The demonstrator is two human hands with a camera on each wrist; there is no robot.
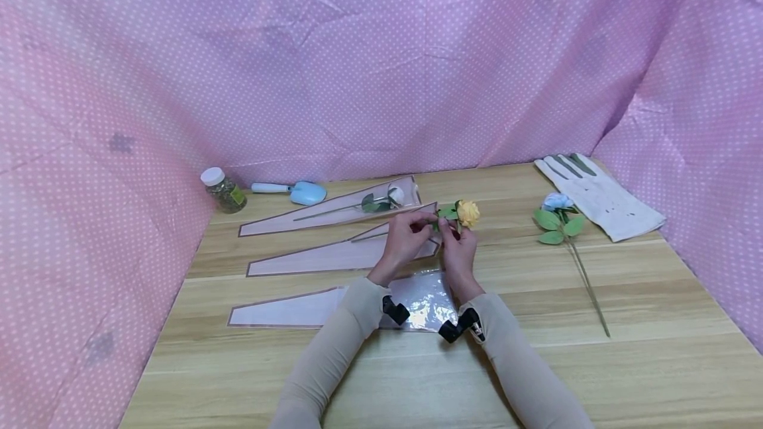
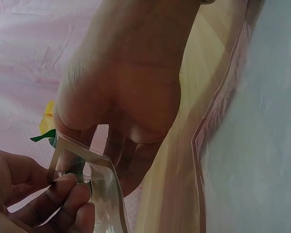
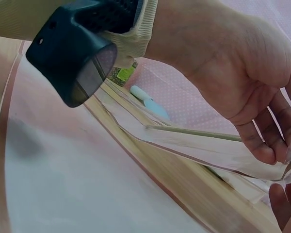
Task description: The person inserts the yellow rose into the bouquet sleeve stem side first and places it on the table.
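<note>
A yellow artificial rose [image 1: 468, 213] has its bloom and green leaves outside the wide right end of the middle flower sleeve [image 1: 310, 260]; its stem [image 3: 199, 133] lies along the sleeve. My left hand [image 1: 408, 238] grips the rose by its upper stem at the sleeve mouth, fingers partly hidden behind the film. Close beside it, my right hand [image 1: 459, 255] pinches the sleeve's clear, brown-edged rim [image 2: 82, 151] between thumb and fingers. Behind, a white rose [image 1: 396, 195] lies on or in another sleeve [image 1: 280, 222]. A third sleeve [image 1: 280, 313] lies under my forearms.
A blue artificial rose [image 1: 557, 202] with a long stem lies at the right, next to white gloves [image 1: 608, 200]. At the back left are a jar [image 1: 225, 192] with a white lid and a small blue trowel [image 1: 306, 192]. Pink dotted cloth [image 1: 381, 71] encloses the wooden table [image 1: 656, 363].
</note>
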